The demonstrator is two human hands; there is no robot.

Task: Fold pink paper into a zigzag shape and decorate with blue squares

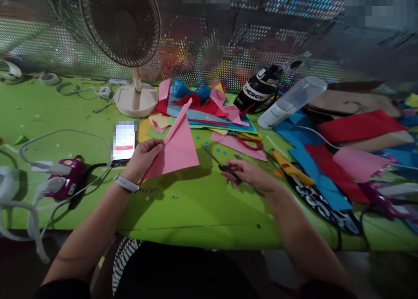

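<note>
From my remote seat, through the head view, I logged a green counter (202, 209) running across the middle of the frame. Left of centre, my left grip (144, 156) was closed, thumb and fingers pinching the pink paper (181, 148) at its left edge. That sheet was held up at a tilt, a narrow fold along its upper left side, a corner pointing right. A pale wristband (126, 183) sat on the same arm.

Right of centre, my right grip (244, 172) was curled around the handles of the black scissors (225, 167); their tips pointed to the upper left, well apart from the pink paper. I could not tell how wide the blades stood.

Just left of the left grip I noted a lit phone (124, 137), lying flat. Small scraps (150, 190) were scattered below the pink sheet. Upper left: a fan (120, 26) on a round base. Upper centre: a heap of coloured paper (196, 111). Red-handled scissors (257, 145) lay right of centre, above the right grip. Upper right: a black bottle (256, 92) beside a clear bottle (290, 103), both tilted.
</note>
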